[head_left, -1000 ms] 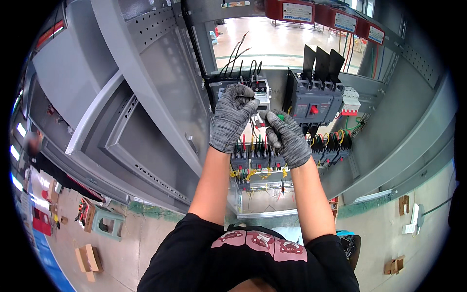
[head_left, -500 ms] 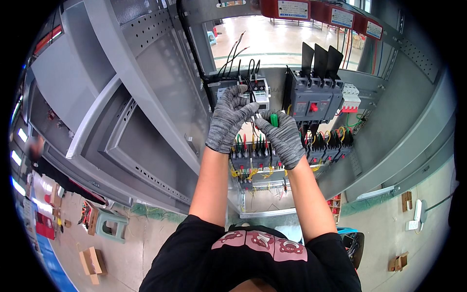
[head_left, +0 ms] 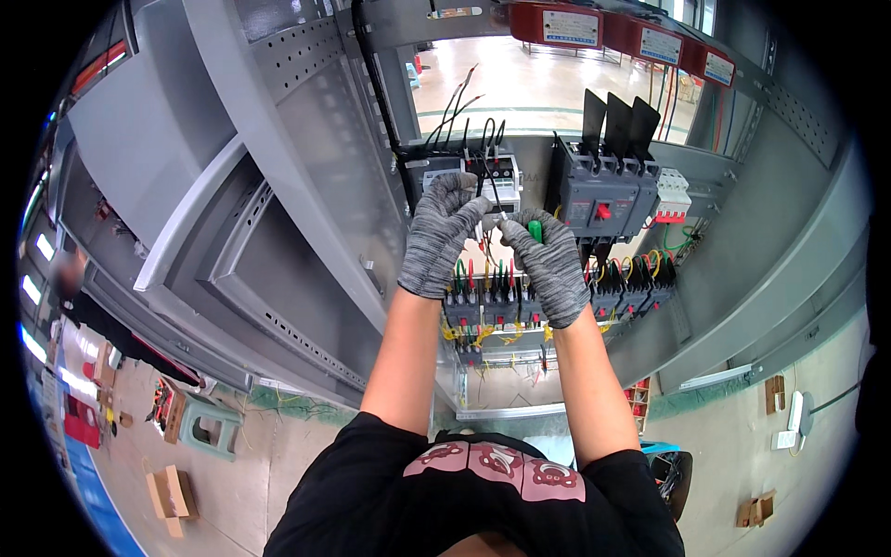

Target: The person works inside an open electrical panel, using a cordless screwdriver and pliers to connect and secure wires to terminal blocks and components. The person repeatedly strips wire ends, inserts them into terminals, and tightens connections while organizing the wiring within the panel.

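Both hands wear grey gloves and meet, fingertips close, inside the grey cabinet (head_left: 320, 186); the left hand (head_left: 440, 237) curls its thumb and fingers in beside the black wires (head_left: 494, 188), though whether it pinches one I cannot tell; the right hand (head_left: 552, 269) is closed round a green handle (head_left: 535, 230), its fingertips just beside the pale end of a wire; the wires run down in front of a white box (head_left: 512, 190), below the lower edge of the cabinet's back opening.

To the right of the box stands a big dark switch (head_left: 603, 200) with a red lever and three black fins; a small white switch (head_left: 673, 197) sits beside it, nearer the cabinet's right edge; a row of small switches (head_left: 501, 309) runs below the hands, above the cabinet's lower front edge.
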Tool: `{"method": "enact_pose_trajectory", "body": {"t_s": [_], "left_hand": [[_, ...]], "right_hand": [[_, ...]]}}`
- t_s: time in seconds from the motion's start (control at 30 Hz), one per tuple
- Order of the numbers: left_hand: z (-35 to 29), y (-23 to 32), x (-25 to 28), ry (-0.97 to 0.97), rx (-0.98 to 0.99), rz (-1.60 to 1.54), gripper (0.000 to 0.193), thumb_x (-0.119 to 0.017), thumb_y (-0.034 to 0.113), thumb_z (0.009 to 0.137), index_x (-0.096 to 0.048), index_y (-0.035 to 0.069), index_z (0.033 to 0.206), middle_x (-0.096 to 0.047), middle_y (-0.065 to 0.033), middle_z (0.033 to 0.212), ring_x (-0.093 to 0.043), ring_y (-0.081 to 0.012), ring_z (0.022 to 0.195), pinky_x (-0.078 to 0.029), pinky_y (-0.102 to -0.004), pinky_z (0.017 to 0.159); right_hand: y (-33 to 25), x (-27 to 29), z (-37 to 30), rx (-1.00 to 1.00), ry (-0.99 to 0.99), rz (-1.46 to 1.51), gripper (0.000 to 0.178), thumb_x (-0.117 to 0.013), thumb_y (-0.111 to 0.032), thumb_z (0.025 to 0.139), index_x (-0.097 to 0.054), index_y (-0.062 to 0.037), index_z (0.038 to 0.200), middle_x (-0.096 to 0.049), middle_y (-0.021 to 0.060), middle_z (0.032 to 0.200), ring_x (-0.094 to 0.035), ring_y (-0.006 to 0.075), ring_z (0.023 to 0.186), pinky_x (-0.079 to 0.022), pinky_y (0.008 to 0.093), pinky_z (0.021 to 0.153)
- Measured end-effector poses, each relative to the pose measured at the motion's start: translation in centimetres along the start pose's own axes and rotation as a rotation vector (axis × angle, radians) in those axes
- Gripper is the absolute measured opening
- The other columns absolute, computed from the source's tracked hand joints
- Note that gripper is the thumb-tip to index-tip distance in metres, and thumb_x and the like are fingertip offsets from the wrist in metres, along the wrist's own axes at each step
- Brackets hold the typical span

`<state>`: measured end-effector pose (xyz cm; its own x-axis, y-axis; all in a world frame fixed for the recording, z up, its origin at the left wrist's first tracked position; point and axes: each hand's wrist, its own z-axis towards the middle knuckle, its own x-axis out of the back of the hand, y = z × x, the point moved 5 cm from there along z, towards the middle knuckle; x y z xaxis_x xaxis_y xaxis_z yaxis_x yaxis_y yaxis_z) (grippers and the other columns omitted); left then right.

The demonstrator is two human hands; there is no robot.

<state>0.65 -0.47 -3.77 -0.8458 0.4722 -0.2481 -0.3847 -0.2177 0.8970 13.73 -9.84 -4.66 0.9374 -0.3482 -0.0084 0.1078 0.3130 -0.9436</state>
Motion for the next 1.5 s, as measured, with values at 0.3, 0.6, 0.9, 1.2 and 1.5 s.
{"method": "enact_pose_trajectory", "body": {"t_s": [0.3,0.6,0.9,1.2,1.5], "left_hand": [[-0.4,-0.6,0.7,0.010,-0.015,0.091,0.029,-0.066,0.001,0.083,-0.059,-0.002,0.111,-0.066,-0.0065,0.088,-0.063,-0.0115,0.077,-0.051,-0.0220,0.068],[0.4,-0.9,1.6,-0.098,0.121,-0.189,0.024,-0.060,0.015,0.087,-0.064,-0.002,0.104,-0.061,-0.0018,0.071,-0.053,-0.0069,0.060,-0.042,-0.0197,0.050],[-0.2,-0.3,-0.7,-0.209,0.279,-0.543,0.015,-0.055,0.009,0.089,-0.060,0.002,0.101,-0.059,-0.0065,0.075,-0.048,-0.0118,0.053,-0.039,-0.0254,0.044],[0.7,-0.2,0.6,-0.278,0.234,-0.870,0.023,-0.049,0.021,0.097,-0.060,0.001,0.101,-0.050,0.0025,0.065,-0.035,-0.0049,0.040,-0.029,-0.0201,0.035],[-0.3,1.7,-0.9,-0.152,0.143,0.156,0.021,-0.069,0.021,0.086,-0.064,0.005,0.100,-0.059,0.0039,0.075,-0.040,-0.0004,0.051,-0.029,-0.0180,0.044]], "right_hand": [[-4.0,1.5,2.3,0.028,0.025,0.113,0.016,-0.060,-0.022,0.092,-0.064,-0.0100,0.081,-0.054,-0.0043,0.059,-0.044,0.0016,0.049,-0.030,0.0181,0.044],[-0.5,2.0,2.1,-0.030,0.013,0.121,0.013,-0.062,-0.019,0.090,-0.062,-0.0103,0.080,-0.056,-0.0036,0.061,-0.045,0.0019,0.048,-0.031,0.0184,0.041],[1.6,1.1,1.2,-0.081,0.039,0.039,0.013,-0.064,-0.018,0.089,-0.064,-0.0059,0.086,-0.058,-0.0025,0.065,-0.045,0.0029,0.050,-0.033,0.0197,0.044],[1.8,4.0,2.7,-0.031,0.153,0.095,0.014,-0.064,-0.018,0.089,-0.063,-0.0076,0.080,-0.056,-0.0034,0.063,-0.043,0.0034,0.051,-0.034,0.0208,0.047],[0.1,-0.2,1.4,0.002,-0.049,-0.039,0.019,-0.068,-0.019,0.086,-0.065,-0.0006,0.091,-0.064,0.0046,0.073,-0.057,0.0113,0.066,-0.047,0.0284,0.063]]}}
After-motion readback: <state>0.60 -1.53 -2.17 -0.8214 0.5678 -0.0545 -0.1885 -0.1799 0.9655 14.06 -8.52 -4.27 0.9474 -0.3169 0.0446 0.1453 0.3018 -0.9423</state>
